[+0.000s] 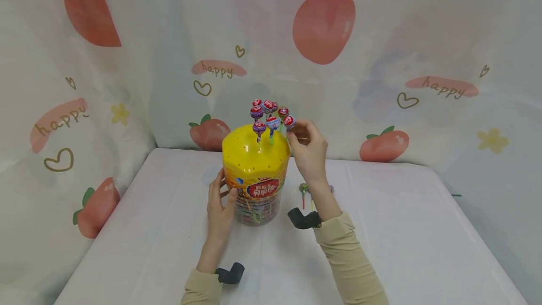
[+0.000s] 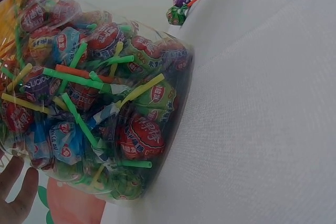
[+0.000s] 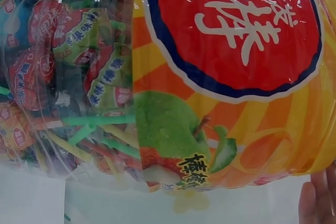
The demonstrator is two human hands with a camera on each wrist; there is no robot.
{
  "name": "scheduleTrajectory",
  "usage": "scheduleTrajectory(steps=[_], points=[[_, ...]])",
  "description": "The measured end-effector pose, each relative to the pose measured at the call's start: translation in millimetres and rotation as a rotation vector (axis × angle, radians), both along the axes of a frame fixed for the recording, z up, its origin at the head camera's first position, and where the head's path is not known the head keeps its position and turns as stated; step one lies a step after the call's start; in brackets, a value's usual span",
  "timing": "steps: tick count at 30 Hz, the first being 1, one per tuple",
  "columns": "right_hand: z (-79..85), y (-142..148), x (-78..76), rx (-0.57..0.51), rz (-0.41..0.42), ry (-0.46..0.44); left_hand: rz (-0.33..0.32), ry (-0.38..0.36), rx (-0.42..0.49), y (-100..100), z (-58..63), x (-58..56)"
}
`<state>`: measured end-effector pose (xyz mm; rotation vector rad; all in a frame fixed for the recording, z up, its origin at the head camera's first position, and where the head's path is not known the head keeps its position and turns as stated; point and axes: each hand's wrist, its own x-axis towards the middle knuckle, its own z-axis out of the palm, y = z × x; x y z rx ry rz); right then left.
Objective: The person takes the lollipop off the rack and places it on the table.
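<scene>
A clear plastic candy jar with a yellow lid stands upright, packed with wrapped lollipops. My left hand holds its left side, thumb toward the front; some fingers show in the left wrist view. Several lollipops stand upright in the lid, among them a purple one. Between thumb and fingers, my right hand pinches a red-and-blue lollipop at the lid's right edge. Whether its stick sits in a hole is hidden. The right wrist view is filled by the jar's orange label.
Several loose lollipops lie on the white-covered table right of the jar, a green one among them, partly hidden by the right forearm. A fruit-printed cloth backdrop rises behind the table. A black wrist mount sits on each arm.
</scene>
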<state>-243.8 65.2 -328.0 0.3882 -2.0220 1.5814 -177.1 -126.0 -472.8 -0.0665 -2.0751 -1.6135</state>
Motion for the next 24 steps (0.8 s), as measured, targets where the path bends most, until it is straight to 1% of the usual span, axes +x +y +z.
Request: scheduleTrajectory(steps=[7, 12, 15, 18, 21, 22, 24], points=[[-0.2, -2, 0.5, -0.016, 0.003, 0.004, -0.012, 0.003, 0.022, -1, 0.0, 0.6], [1.2, -3, 0.2, -0.022, -0.002, 0.007, -0.002, -0.004, 0.022, -1, -0.6, -0.6], [5.6, -4, 2.3, -0.020, -0.011, 0.022, 0.004, -0.005, 0.022, 1, 1.4, -0.6], [18.1, -6, 13.3, -0.028, -0.021, 0.031, 0.001, -0.009, 0.028, 3, 9.4, 3.3], [29.1, -7, 24.9, -0.046, -0.027, 0.033, -0.005, -0.016, 0.032, 6, 23.0, 11.0], [31.5, -7, 27.6, -0.050, -0.028, 0.036, -0.006, -0.015, 0.031, 7, 27.4, 13.8], [29.1, -4, 26.1, -0.061, -0.024, 0.039, -0.007, -0.010, 0.028, 8, 33.7, 17.8]])
